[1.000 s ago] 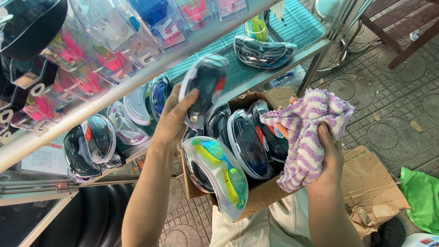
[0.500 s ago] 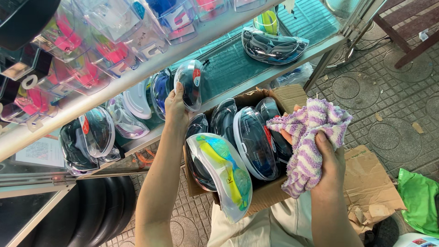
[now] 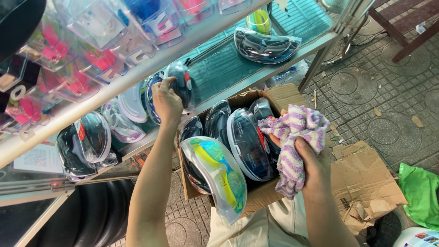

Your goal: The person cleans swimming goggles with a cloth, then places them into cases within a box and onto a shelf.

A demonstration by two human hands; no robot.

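My left hand is stretched out to the glass shelf and grips a clear oval goggle case with dark goggles inside, setting it upright beside other cases. My right hand holds a bunched purple-and-white striped cloth over the open cardboard box on my lap. The box holds several goggle cases standing on edge, with a yellow-and-blue pair at the front.
More goggle cases line the shelf at left, and one lies further right. Packaged goods hang above. Black rubber tubes sit lower left. Torn cardboard and a green bag lie on the paved ground.
My left hand has carried the dark goggle case from above the box up and left onto the shelf. My right hand with the cloth has stayed over the box.
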